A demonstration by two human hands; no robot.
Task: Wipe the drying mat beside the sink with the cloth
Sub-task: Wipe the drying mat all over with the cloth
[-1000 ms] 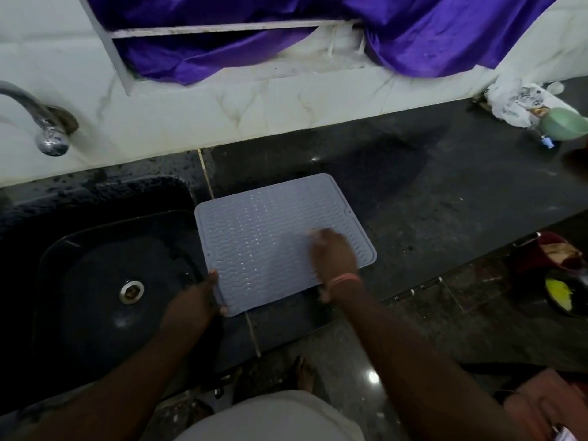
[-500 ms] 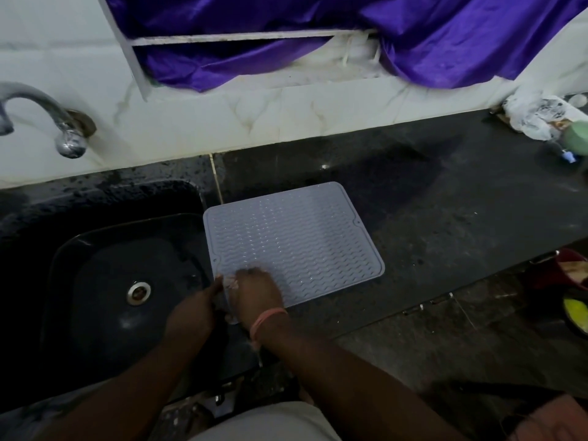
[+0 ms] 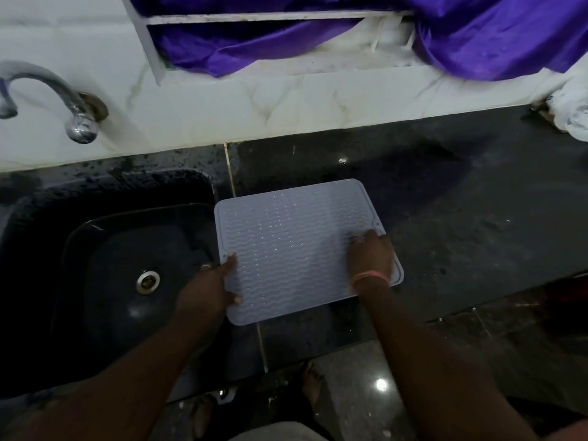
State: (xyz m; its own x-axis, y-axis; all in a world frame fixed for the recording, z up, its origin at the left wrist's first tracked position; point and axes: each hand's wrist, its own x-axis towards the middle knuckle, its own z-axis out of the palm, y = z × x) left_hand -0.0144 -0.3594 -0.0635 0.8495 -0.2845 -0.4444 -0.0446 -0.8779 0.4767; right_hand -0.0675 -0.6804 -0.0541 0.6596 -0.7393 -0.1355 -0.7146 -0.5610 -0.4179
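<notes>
A pale grey ribbed drying mat (image 3: 292, 249) lies on the dark counter (image 3: 461, 218), its left edge overhanging the sink (image 3: 95, 237). My left hand (image 3: 206, 291) grips that left edge, thumb on top near the front corner. My right hand (image 3: 370, 256) presses down on the mat's right side, close to the right edge, fingers curled over the cloth (image 3: 358, 239). Only a pale sliver of the cloth shows at the fingertips; the rest is hidden under the hand.
A metal tap (image 3: 57, 90) juts from the white tiled wall above the black sink. Purple fabric (image 3: 477, 36) hangs at the window ledge. A white plastic bag (image 3: 572, 113) sits at the counter's far right. My bare foot (image 3: 313, 383) stands on the floor below.
My right hand swept with the cloth from the mat's front left corner across to its right side. My left hand kept hold of the left edge.
</notes>
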